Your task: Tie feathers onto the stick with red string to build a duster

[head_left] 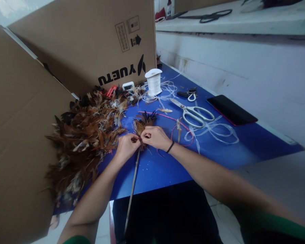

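Observation:
Between my hands a bundle of brown and black feathers [139,125] surrounds the upper end of a thin stick [133,184], which slants down past the table edge toward my lap. My left hand [127,145] and my right hand [156,137] meet at the base of the bundle, fingertips pinched closed on a pink string [179,121]. Some of the string loops over the table to the right; its part at the fingertips is tiny and mostly hidden. A large pile of loose brown feathers [88,132] lies left of my left hand.
White-handled scissors [193,113], a white ribbon spool [154,83], tangled clear ribbon [218,132], small black clippers [186,93] and a phone [231,109] lie on the blue table [162,173]. Cardboard panels [91,44] stand left and behind. Large dark scissors [210,16] rest on a ledge.

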The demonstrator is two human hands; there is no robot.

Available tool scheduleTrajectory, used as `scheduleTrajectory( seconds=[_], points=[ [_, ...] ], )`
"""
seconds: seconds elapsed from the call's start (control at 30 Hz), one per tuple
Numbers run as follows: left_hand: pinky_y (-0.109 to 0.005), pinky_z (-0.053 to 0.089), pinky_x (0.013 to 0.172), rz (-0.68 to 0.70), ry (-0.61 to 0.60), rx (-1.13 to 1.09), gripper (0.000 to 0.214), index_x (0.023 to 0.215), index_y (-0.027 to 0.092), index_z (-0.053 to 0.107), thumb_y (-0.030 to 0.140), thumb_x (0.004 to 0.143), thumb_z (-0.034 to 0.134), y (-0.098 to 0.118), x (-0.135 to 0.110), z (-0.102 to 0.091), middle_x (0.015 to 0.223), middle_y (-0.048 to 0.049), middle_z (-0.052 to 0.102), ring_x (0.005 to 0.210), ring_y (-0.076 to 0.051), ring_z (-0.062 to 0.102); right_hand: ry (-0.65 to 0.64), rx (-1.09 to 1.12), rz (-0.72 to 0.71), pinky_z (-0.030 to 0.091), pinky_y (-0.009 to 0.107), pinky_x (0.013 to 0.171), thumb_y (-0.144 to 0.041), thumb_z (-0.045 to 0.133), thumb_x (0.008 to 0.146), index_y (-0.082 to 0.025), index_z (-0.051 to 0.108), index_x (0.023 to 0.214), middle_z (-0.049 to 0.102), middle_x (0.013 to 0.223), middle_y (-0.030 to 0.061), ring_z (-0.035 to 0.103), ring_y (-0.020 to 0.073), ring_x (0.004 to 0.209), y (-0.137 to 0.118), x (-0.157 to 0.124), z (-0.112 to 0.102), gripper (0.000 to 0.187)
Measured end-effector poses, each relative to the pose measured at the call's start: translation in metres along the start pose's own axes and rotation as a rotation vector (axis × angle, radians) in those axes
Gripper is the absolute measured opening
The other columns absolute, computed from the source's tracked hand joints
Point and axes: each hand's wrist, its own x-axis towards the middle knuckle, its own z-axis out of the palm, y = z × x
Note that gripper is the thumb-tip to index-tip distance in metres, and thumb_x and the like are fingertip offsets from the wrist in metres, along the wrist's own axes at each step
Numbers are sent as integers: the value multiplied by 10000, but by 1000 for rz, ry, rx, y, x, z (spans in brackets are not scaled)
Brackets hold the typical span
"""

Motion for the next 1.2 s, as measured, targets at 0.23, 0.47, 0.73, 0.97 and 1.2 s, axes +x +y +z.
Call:
scheduleTrajectory(
  seconds=[0.23, 0.47, 0.73, 0.97, 1.2],
  points=[
    [-261, 450, 653, 108, 11, 224, 152, 731, 178, 708, 129, 711, 565, 1, -4, 1, 719, -49, 708, 671, -166, 641, -16, -4, 1, 309, 217, 543, -120, 565, 633, -167, 673, 619, 551, 602, -21, 457, 81, 540, 0, 0, 0, 119],
    [-269, 439, 649, 170, 0, 396, 175, 735, 155, 693, 144, 761, 520, -1, -7, 4, 726, -86, 692, 669, -181, 629, -27, -3, 8, 314, 217, 545, -128, 571, 637, -167, 679, 622, 570, 607, -16, 463, 81, 536, -1, 0, -1, 116],
    [-264, 423, 632, 171, -4, 509, 172, 720, 151, 662, 168, 778, 500, 3, -10, 3, 712, -87, 675, 663, -176, 615, -46, 3, 8, 318, 219, 543, -123, 573, 636, -167, 695, 643, 575, 606, -18, 465, 81, 533, -1, 0, -1, 130],
    [-288, 426, 635, 111, -38, 526, 177, 741, 136, 656, 174, 777, 488, 7, -11, 1, 738, -113, 686, 688, -210, 637, -63, 21, 16, 325, 219, 547, -109, 574, 635, -157, 703, 658, 591, 619, -11, 465, 78, 530, -1, 1, -2, 140],
    [-290, 429, 624, 118, -33, 512, 163, 738, 138, 651, 183, 766, 497, 6, -12, -1, 708, -108, 684, 665, -212, 637, -102, 39, 39, 323, 206, 543, -102, 574, 643, -159, 700, 647, 591, 614, -17, 457, 71, 519, -1, 2, -5, 139]
  ],
)
